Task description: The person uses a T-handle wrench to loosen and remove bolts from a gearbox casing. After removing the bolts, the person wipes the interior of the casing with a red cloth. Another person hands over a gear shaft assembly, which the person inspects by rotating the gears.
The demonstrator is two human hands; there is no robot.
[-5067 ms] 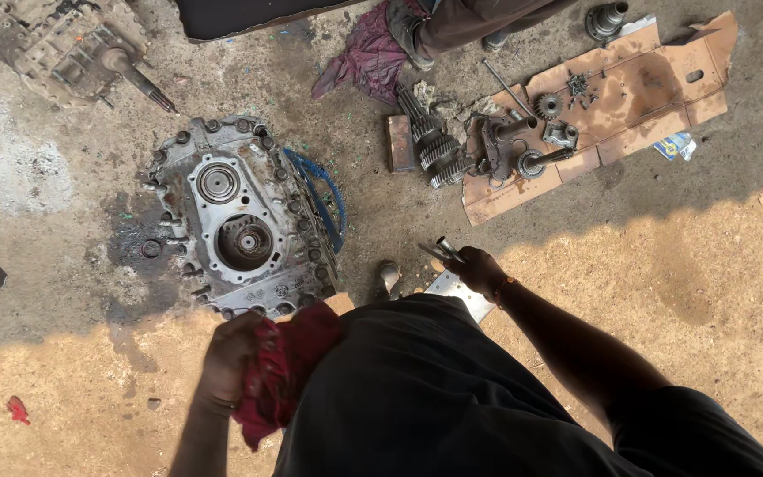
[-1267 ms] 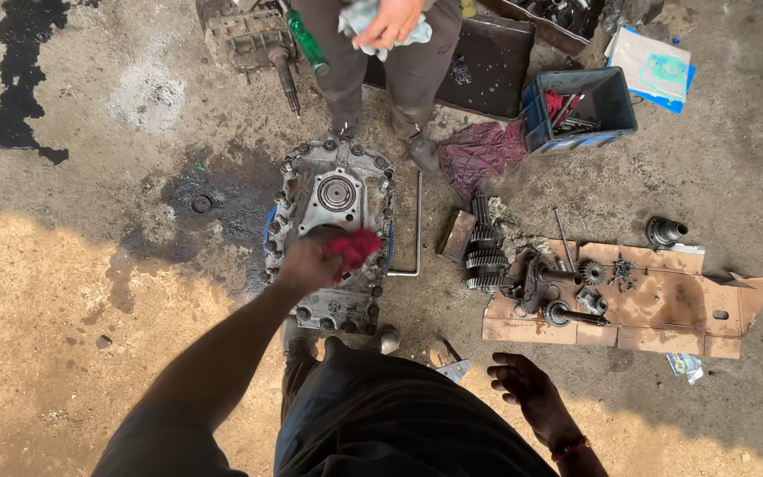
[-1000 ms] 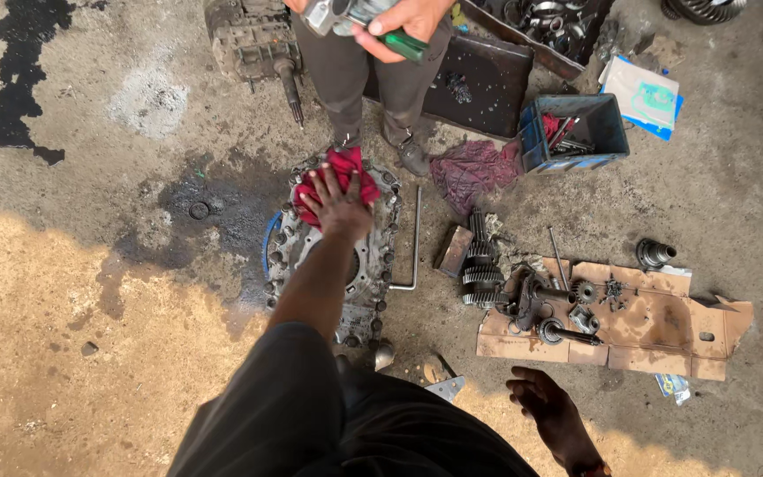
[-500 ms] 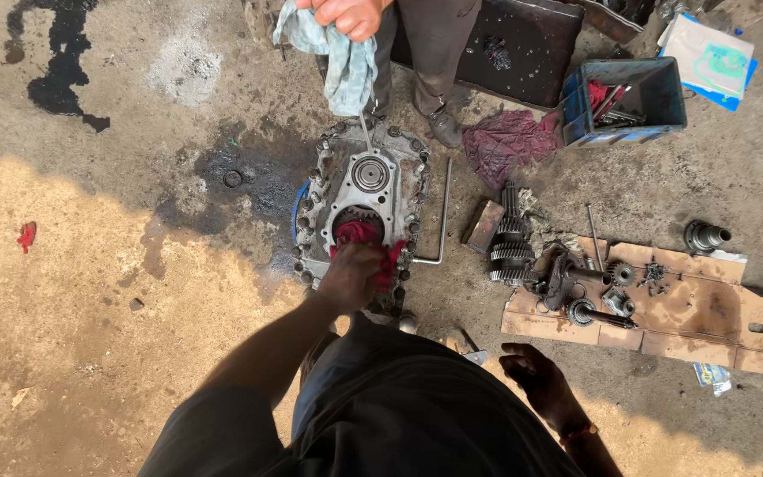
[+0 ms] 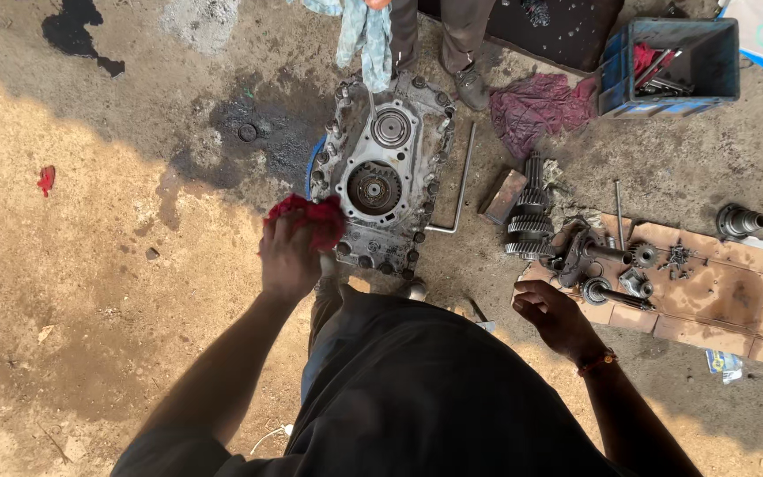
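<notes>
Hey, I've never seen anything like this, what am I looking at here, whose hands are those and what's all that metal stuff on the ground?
This is one view from a camera worn on a person's head, looking down at their own hands. The left hand grips a red rag at the edge of a grey metal gear housing lying on the dirt ground. The right hand is empty, fingers curled, near gears and shafts laid out on cardboard. A bent metal bar lies beside the housing. Another person's legs stand at the top, beside a blue crate.
</notes>
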